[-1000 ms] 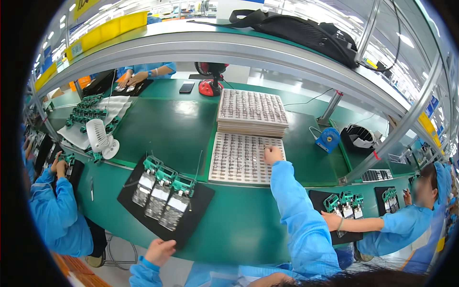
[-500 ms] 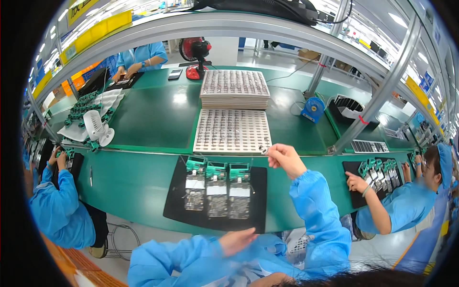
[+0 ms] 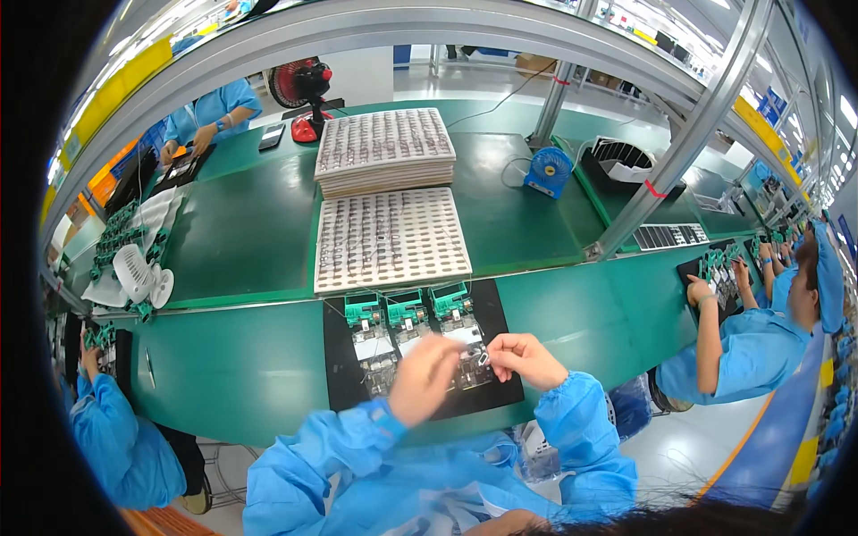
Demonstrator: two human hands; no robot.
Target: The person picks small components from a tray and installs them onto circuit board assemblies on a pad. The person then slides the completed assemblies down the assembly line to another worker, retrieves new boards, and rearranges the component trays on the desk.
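Three circuit boards with green clip-like frames at their far ends lie side by side on a black mat: a left board (image 3: 374,348), a middle one (image 3: 409,329) and a right one (image 3: 458,323). Over the right board, my right hand (image 3: 529,361) is closed in a pinch on a small metallic part (image 3: 483,359), too small to name. My left hand (image 3: 424,379) comes in from the other side, its blurred fingertips close to that part. It covers the lower middle board, and whether it grips anything is unclear. Beneath the boards is the black mat (image 3: 341,386).
Beyond the mat stands a white slotted tray (image 3: 393,239) of small parts, with a stack of similar trays (image 3: 386,147) behind. Fans stand around: white (image 3: 134,272), blue (image 3: 549,170), red and black (image 3: 302,89). A metal post (image 3: 684,143) rises at right; co-workers sit on both sides.
My right hand has come back from the tray's near right corner to above the right board, bringing the small part. My left hand has risen from the mat's near edge to meet it. The view has shifted.
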